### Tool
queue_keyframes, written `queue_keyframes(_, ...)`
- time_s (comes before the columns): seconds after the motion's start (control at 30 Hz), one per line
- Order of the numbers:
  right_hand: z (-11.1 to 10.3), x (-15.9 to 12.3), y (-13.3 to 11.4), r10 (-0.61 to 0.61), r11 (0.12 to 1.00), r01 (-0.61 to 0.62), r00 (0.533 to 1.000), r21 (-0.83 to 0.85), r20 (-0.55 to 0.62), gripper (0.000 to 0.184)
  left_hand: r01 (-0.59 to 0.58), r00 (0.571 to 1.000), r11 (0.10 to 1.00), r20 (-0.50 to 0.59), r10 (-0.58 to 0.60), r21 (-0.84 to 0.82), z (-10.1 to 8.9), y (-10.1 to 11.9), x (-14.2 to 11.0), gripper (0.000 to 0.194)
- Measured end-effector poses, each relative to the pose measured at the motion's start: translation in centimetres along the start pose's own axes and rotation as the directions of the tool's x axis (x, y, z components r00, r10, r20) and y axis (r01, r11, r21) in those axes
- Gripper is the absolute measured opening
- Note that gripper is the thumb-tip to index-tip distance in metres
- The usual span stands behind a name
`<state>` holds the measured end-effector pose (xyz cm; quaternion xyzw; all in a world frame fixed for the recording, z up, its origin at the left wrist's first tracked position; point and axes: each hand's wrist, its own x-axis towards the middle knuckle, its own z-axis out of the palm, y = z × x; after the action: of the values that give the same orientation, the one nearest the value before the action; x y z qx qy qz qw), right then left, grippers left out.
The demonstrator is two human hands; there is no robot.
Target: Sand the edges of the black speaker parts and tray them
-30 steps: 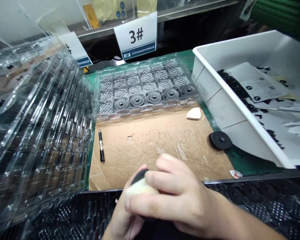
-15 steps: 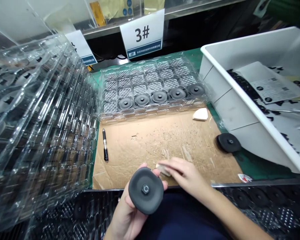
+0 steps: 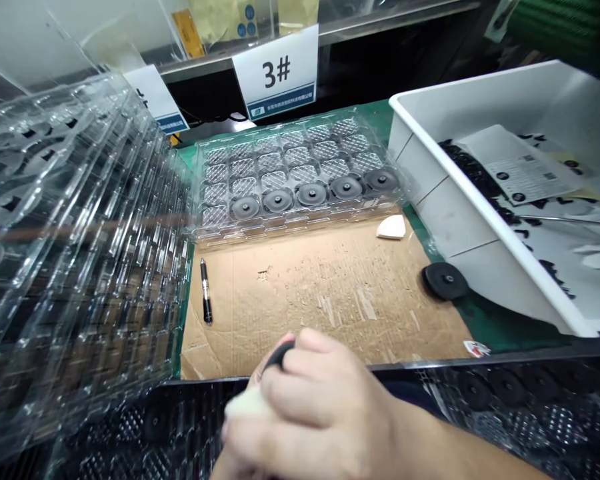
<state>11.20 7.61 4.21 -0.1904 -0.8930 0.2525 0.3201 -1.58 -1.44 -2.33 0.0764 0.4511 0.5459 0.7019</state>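
Observation:
My right hand [image 3: 325, 407] is closed on a pale, cream-coloured piece [image 3: 250, 404], perhaps a cloth or sponge. It lies over the black round disc [image 3: 279, 355], of which only a dark edge shows. Behind it, my left hand [image 3: 224, 463] is mostly hidden and grips that disc from below. Beyond my hands lies a cardboard sheet [image 3: 300, 287]. At its far side stands a clear plastic tray [image 3: 200, 233], whose front row holds several black discs [image 3: 312, 194]. A white wedge-shaped piece [image 3: 391, 227] sits near the tray's right front corner.
Stacked clear trays [image 3: 85, 267] rise on the left. A pen [image 3: 206, 293] lies on the cardboard. To the right are more black discs [image 3: 445, 280] and a large white bin [image 3: 460, 167] with small black parts and paper. A "3#" sign [image 3: 276, 73] hangs behind the tray.
My right hand has moved from the cardboard's near edge onto the disc, bringing the pale piece with it. The disc, face-up in view before, is now almost covered. The view has shifted slightly.

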Motion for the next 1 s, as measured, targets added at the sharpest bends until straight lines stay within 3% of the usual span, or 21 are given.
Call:
queue_keyframes(0.07, -0.1, 0.0, 0.9, -0.007, 0.992, 0.005, 1.0, 0.129, 0.014, 0.025, -0.002, 1.0, 1.0, 0.005, 0.002, 0.005, 0.4, 0.3, 0.0, 0.048)
queue_keyframes(0.13, -0.1, -0.5, 2.4, 0.19, 0.972, -0.188, 0.982, 0.141, 0.002, 0.027, 0.007, 1.0, 1.0, 0.008, -0.006, -0.03, 0.8, 0.7, -0.1, 0.058)
queue_keyframes(0.2, 0.6, -1.9, 4.0, 0.414, 0.903, -0.41, 0.91, 0.128, -0.003, 0.027, 0.019, 1.0, 0.994, 0.014, -0.018, -0.107, 0.9, 1.3, 0.0, 0.06)
queue_keyframes(0.27, 2.1, -3.9, 5.1, 0.529, 0.836, -0.529, 0.847, 0.144, 0.042, 0.025, 0.013, 0.999, 0.981, 0.031, -0.007, -0.191, 0.7, 1.6, 0.2, 0.054)
queue_keyframes(0.37, 4.8, -6.8, 5.3, 0.538, 0.812, -0.558, 0.829, 0.171, 0.149, 0.022, -0.019, 0.998, 0.969, 0.051, 0.033, -0.247, 0.2, 1.8, 0.5, 0.049)
queue_keyframes(0.43, 5.5, -7.6, 4.9, 0.546, 0.804, -0.569, 0.822, 0.174, 0.161, 0.019, -0.024, 0.998, 0.966, 0.052, 0.039, -0.258, 0.0, 1.7, 0.8, 0.05)
queue_keyframes(0.5, 4.7, -6.7, 4.0, 0.594, 0.778, -0.604, 0.797, 0.173, 0.113, 0.021, -0.019, 0.998, 0.967, 0.05, 0.033, -0.252, 0.1, 1.6, 0.9, 0.05)
queue_keyframes(0.57, 3.1, -4.6, 2.8, 0.638, 0.759, -0.621, 0.77, 0.194, -0.031, 0.024, -0.037, 0.998, 0.97, 0.035, 0.047, -0.239, 0.4, 1.5, 1.0, 0.051)
queue_keyframes(0.6, 2.3, -3.3, 2.0, 0.625, 0.776, -0.591, 0.769, 0.22, -0.135, 0.023, -0.045, 0.998, 0.971, 0.026, 0.053, -0.235, 0.6, 1.4, 1.0, 0.051)
queue_keyframes(0.63, 1.7, -2.0, 1.2, 0.565, 0.822, -0.521, 0.797, 0.231, -0.211, 0.023, -0.047, 0.998, 0.97, 0.022, 0.054, -0.237, 0.7, 1.3, 1.0, 0.05)
queue_keyframes(0.67, 1.3, -1.0, 0.5, 0.466, 0.88, -0.42, 0.854, 0.222, -0.231, 0.023, -0.029, 0.999, 0.969, 0.023, 0.035, -0.246, 0.8, 1.2, 1.0, 0.047)
queue_keyframes(0.73, 1.0, 0.2, -0.5, 0.279, 0.949, -0.246, 0.946, 0.199, -0.163, 0.024, 0.011, 1.0, 0.963, 0.024, -0.004, -0.269, 0.8, 1.2, 1.0, 0.043)
queue_keyframes(0.8, 0.8, -0.1, -0.6, 0.222, 0.954, -0.217, 0.975, 0.206, -0.004, 0.023, 0.003, 1.0, 0.962, 0.022, 0.003, -0.274, 0.5, 1.4, 1.1, 0.044)
queue_keyframes(0.9, 0.0, -2.3, 0.9, 0.388, 0.896, -0.405, 0.914, 0.185, 0.122, 0.02, -0.077, 0.996, 0.957, 0.03, 0.089, -0.279, 0.2, 1.9, 1.1, 0.05)
queue_keyframes(1.0, -0.1, -4.2, 2.6, 0.649, 0.747, -0.638, 0.761, 0.188, 0.007, 0.021, -0.026, 0.986, 0.936, 0.145, 0.082, -0.351, 0.4, 2.5, 1.1, 0.045)
